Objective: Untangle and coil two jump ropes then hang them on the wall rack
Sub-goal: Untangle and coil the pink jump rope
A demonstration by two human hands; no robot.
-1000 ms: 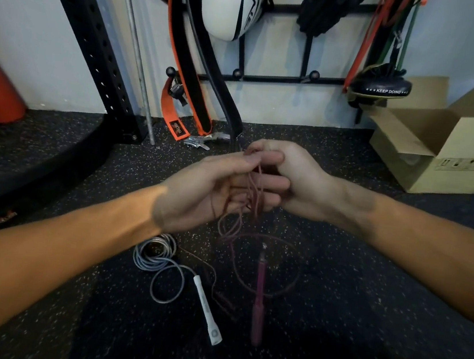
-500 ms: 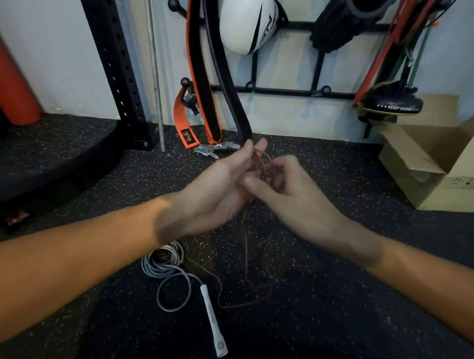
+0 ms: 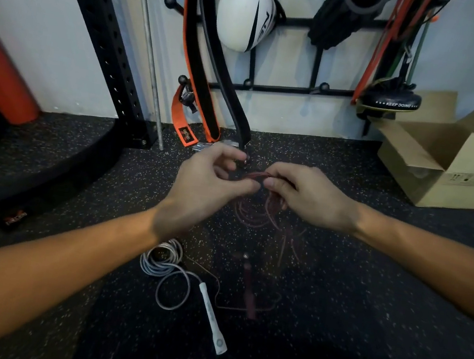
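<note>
Jump ropes on the speckled floor (image 3: 366, 286): white jump rope (image 3: 170, 264) nearest, loosely coiled and untouched, then maroon jump rope (image 3: 255, 216) with loops dangling from both hands. Cord pinched between thumb and curled fingertips of left hand (image 3: 204, 187) and right hand (image 3: 308, 200), seemingly mid-coiling. Next, probably: gather the trailing slack into even loops, then reach for the wall rack (image 3: 287, 88) behind.

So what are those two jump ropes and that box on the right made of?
The thin dark red jump rope looks like plastic-coated cord, perhaps wire inside: it holds springy loops. The pale grey coiled jump rope looks like smooth vinyl, with a white matte plastic handle. The open brown box is plain cardboard, judging by its dull creased flaps.
</note>
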